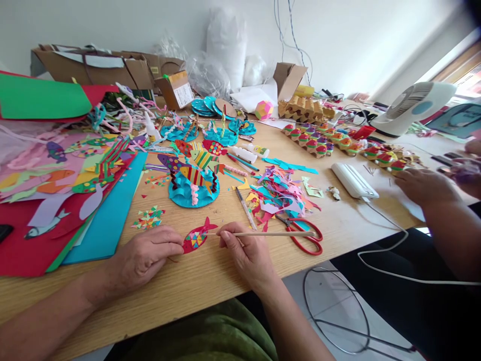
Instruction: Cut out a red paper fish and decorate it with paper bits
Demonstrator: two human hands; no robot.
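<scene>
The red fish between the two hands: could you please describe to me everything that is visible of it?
The red fish looks like thin, flat paper or foam. It has an oval body and a forked tail. Small triangles, among them yellow, blue and white ones, cover its middle. It is at the front of the wooden table, slanting, tail away from the wearer. Fingers of the left hand touch its head end; the tip of the stick in the right hand is by the tail.
</scene>
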